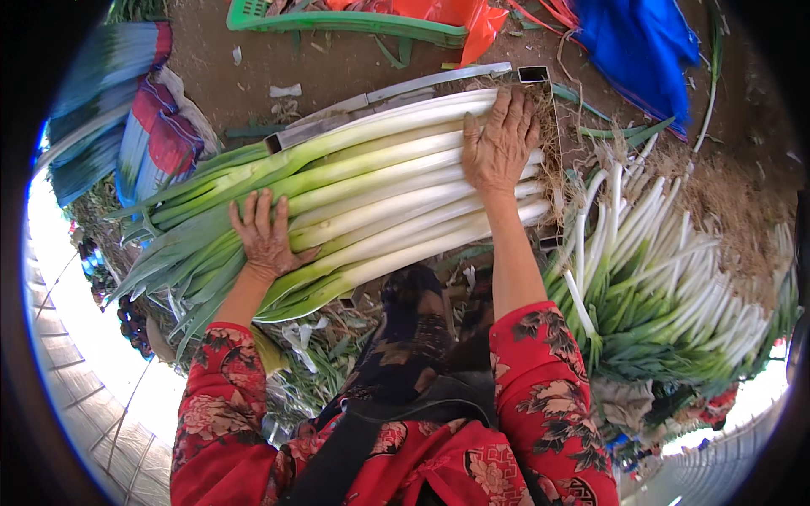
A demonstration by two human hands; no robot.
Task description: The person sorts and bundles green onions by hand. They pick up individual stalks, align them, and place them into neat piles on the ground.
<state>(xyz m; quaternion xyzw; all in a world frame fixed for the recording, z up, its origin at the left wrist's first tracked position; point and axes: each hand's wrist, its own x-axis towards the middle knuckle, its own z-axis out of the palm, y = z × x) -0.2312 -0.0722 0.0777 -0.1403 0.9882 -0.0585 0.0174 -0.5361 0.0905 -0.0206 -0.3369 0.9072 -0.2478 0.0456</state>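
A row of long Welsh onions (405, 183) lies crosswise before me, their white stems and roots to the right and their green leaves fanned out to the left. They rest on a low frame of square metal tubing (436, 76). My left hand (262, 237) is laid palm down where the stems turn green, fingers spread. Near the root ends, my right hand (503, 142) lies flat across the white stems, thumb apart from the fingers. Neither hand is closed around a stem. The undersides of the onions are hidden.
To the right is a big heap of rooted onions (664, 284). Beyond the frame are a green plastic crate (354, 22) with orange plastic sheeting (484, 28), and a blue cloth (633, 50). Blue-and-red bundles (114, 82) sit at the far left. Leaf scraps (335, 341) litter the ground by my legs.
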